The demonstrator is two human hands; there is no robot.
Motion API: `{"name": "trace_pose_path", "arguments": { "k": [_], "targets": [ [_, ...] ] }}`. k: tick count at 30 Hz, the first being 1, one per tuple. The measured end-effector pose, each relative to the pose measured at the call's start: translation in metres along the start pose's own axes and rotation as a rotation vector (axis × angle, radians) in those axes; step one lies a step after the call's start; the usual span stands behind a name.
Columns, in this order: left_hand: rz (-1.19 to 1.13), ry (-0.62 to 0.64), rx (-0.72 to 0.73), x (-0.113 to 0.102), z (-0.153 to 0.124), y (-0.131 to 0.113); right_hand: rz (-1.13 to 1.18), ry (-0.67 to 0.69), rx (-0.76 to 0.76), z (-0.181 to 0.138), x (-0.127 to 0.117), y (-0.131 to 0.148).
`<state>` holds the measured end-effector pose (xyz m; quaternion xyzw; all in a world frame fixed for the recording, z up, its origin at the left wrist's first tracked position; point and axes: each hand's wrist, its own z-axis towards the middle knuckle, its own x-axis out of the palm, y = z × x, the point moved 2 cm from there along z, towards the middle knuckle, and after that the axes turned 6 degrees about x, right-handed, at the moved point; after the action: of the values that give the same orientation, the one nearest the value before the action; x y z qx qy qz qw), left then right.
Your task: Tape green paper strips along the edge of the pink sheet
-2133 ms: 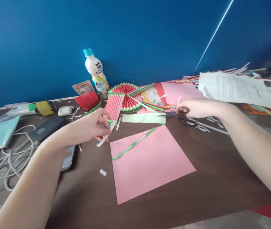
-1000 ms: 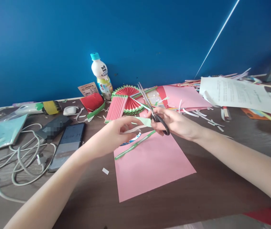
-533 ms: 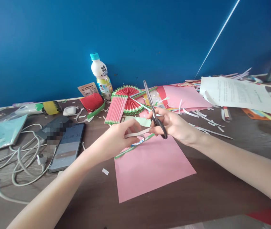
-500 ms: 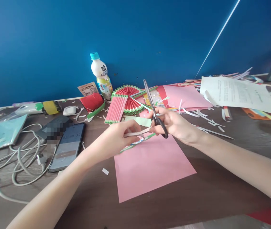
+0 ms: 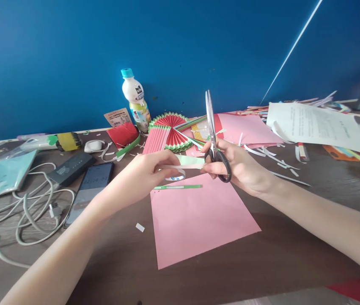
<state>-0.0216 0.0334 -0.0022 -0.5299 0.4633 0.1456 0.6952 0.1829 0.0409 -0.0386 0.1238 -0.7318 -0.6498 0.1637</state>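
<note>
My left hand (image 5: 154, 169) is closed on a small roll of double-sided tape (image 5: 176, 176), only part of which shows below the fingers. A pale strip of its tape stretches across to my right hand (image 5: 235, 165), which pinches the end. That same hand grips black-handled scissors (image 5: 210, 116), their blades upright and nearly together. Below both hands lies a sheet of pink paper (image 5: 201, 224), with a thin green-and-white strip (image 5: 182, 187) on its far edge. A pale green piece of paper (image 5: 189, 159) shows just behind the tape.
Behind my hands are a red pleated paper fan (image 5: 169, 129), a drink bottle (image 5: 137, 101) and a pink packet (image 5: 246, 129). Cables, a phone (image 5: 92, 186) and a dark power bank (image 5: 72, 167) lie left. Paper scraps and a printed sheet (image 5: 317, 127) spread right.
My right hand has moved slightly right, turning the scissors more upright. The tape strip is pulled longer and straighter. The green-and-white strip now lies flat on the pink paper.
</note>
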Motion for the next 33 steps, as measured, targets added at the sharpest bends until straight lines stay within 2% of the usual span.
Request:
{"name": "trace_pose_path", "arguments": {
  "k": [3, 8, 10, 13, 15, 18, 23, 33],
  "targets": [
    [0.066, -0.022, -0.011, -0.005, -0.002, -0.001, -0.066, 0.056, 0.012, -0.001, 0.002, 0.0],
    [0.107, -0.078, -0.038, -0.013, -0.006, -0.004, -0.268, 0.259, 0.091, 0.003, -0.012, 0.006],
    [0.138, -0.11, -0.037, -0.018, -0.007, -0.003, -0.384, 0.396, 0.089, 0.007, -0.024, 0.009],
    [0.167, -0.124, -0.029, -0.022, -0.009, -0.001, -0.572, 0.684, 0.115, 0.008, -0.042, 0.011],
    [0.178, -0.127, -0.023, -0.024, -0.009, 0.0, -0.665, 0.778, 0.104, 0.008, -0.051, 0.012],
    [0.191, -0.137, -0.014, -0.025, -0.01, 0.002, -0.714, 0.796, 0.071, 0.007, -0.053, 0.015],
    [0.182, -0.142, -0.026, -0.024, -0.01, -0.001, -0.698, 0.774, 0.124, 0.005, -0.045, 0.015],
    [0.166, -0.126, -0.03, -0.02, -0.008, -0.004, -0.71, 0.77, 0.034, 0.005, -0.034, 0.015]
  ]
}}
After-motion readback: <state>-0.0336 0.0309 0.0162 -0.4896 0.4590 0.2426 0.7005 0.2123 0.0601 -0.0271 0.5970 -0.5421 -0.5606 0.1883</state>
